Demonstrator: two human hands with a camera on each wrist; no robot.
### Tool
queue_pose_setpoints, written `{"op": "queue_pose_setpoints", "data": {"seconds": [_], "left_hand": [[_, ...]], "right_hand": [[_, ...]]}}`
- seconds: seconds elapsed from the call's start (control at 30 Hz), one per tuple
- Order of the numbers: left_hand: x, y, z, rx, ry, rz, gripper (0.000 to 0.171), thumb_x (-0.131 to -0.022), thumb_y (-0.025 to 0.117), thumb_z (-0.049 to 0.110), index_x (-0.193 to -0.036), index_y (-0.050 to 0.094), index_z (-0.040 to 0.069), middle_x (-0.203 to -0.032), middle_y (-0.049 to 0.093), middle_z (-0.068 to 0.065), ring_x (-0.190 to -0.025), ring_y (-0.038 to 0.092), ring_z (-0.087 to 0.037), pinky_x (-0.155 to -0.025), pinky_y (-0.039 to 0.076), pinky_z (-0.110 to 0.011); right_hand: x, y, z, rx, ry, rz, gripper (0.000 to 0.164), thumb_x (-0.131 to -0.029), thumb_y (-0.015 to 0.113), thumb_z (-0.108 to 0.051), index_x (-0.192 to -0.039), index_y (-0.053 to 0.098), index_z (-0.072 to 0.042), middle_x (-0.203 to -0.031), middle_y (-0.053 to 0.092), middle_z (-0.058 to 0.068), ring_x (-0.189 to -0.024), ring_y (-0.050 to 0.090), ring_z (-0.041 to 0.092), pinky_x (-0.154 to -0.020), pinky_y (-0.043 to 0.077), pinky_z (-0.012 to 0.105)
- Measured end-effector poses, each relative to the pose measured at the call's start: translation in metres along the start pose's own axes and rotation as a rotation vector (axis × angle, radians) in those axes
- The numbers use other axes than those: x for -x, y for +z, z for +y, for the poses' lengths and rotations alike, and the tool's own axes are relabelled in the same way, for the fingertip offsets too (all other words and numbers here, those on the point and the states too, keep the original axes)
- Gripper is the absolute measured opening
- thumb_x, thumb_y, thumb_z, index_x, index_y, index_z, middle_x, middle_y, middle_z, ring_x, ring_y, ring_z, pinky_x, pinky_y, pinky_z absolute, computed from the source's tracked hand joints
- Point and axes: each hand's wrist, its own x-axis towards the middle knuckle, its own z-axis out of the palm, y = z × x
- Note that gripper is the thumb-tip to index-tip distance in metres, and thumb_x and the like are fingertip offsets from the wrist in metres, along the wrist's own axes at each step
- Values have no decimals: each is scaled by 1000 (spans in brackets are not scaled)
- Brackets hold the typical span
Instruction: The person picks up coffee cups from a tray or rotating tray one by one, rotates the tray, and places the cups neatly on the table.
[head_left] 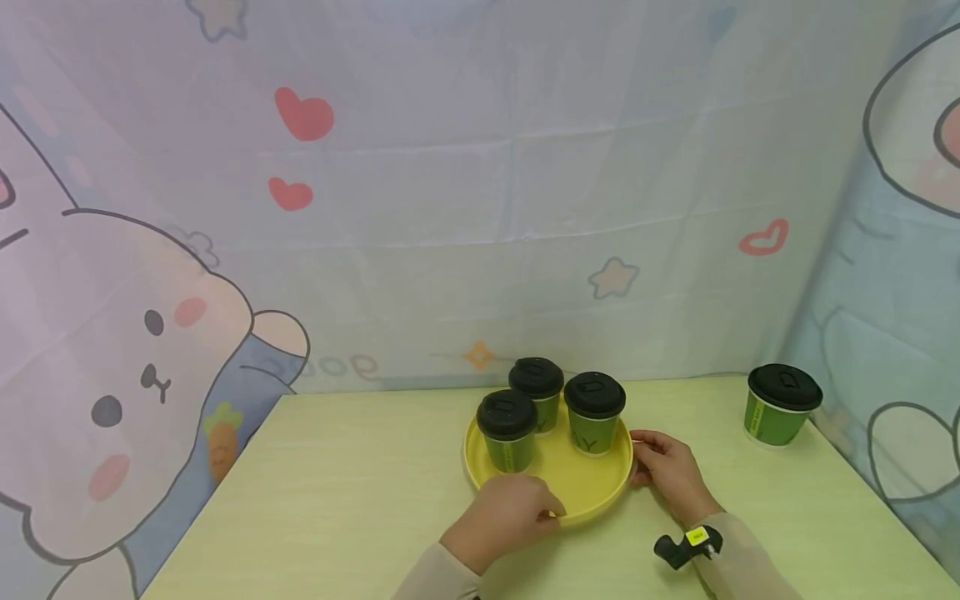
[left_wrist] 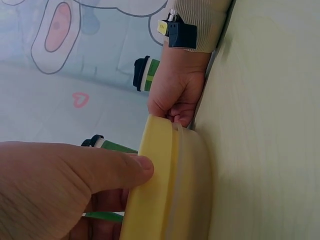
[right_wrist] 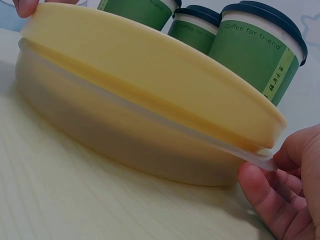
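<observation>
A round yellow tray point(head_left: 581, 492) sits on a shallow, translucent round base point(right_wrist: 125, 145) with a pale lip. Three green paper coffee cups with black lids stand upright in it: a left one point(head_left: 510, 450), a back one point(head_left: 546, 412) and a right one point(head_left: 592, 435). My left hand point(head_left: 506, 512) grips the tray's front wall, thumb outside and fingers over the inner side. At the right side, my right hand point(head_left: 671, 475) pinches the pale lip of the base just under the yellow wall, as the right wrist view shows.
Another green cup with a black lid point(head_left: 780, 408) stands by itself near the table's back right corner. The pale wooden table point(head_left: 360, 475) reaches back to a cartoon-printed curtain point(head_left: 420, 208). A small black wrist device point(head_left: 686, 546) sits on my right sleeve.
</observation>
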Motion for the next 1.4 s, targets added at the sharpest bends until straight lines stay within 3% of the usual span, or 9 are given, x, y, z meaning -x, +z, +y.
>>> {"op": "queue_pose_setpoints", "data": {"seconds": [0.2,0.4,0.53,0.63,0.8,1.03,1.17,1.4], "left_hand": [[4,-10,-8,130,-102,-64,14,-90,72,30,-102,80,29,-87,70,21,-78,61,4,-68,48,-17],[21,-43,-42,332,-249,-127,27,-90,62,11,-110,78,17,-103,73,7,-92,66,-12,-78,53,-32],[35,-59,-68,390,-412,-158,29,-88,59,6,-111,76,10,-109,72,-4,-94,64,-21,-79,52,-42],[40,-59,-85,375,-547,-109,25,-92,61,13,-114,74,9,-109,71,-7,-95,65,-25,-80,53,-47],[34,-34,-105,393,-686,74,35,-100,56,24,-128,67,6,-116,70,-13,-102,67,-32,-85,53,-50],[18,13,-116,648,-811,260,49,-105,49,33,-144,55,4,-126,66,-19,-112,64,-36,-93,51,-53],[11,33,-115,749,-836,390,48,-105,50,34,-143,56,4,-124,67,-20,-111,64,-37,-92,52,-52],[4,55,-109,808,-884,566,36,-101,57,28,-126,71,6,-117,70,-15,-106,65,-33,-87,54,-47]], "right_hand": [[1,0,-1,-2,-9,6,39,-104,55,-16,-136,54,7,-111,64,15,-81,63,15,-67,57,29],[1,0,0,-8,-11,7,39,-104,56,-16,-136,54,7,-110,65,14,-81,63,15,-67,58,29],[1,0,1,-5,-17,9,39,-104,56,-16,-136,55,7,-109,65,14,-80,63,15,-66,58,29],[1,0,1,-3,-19,10,39,-104,57,-17,-136,55,7,-109,66,13,-81,63,15,-67,58,29],[1,1,1,-5,-19,10,39,-104,57,-17,-135,55,7,-109,65,13,-81,63,15,-67,58,29],[1,2,2,-12,-3,2,39,-104,56,-17,-136,54,7,-112,65,16,-81,63,15,-67,57,29],[1,2,2,-11,-6,7,39,-104,56,-17,-136,55,7,-112,65,16,-81,63,15,-67,58,29],[0,0,2,-8,-13,7,39,-104,56,-16,-136,55,7,-110,65,15,-81,63,15,-67,58,29]]}}
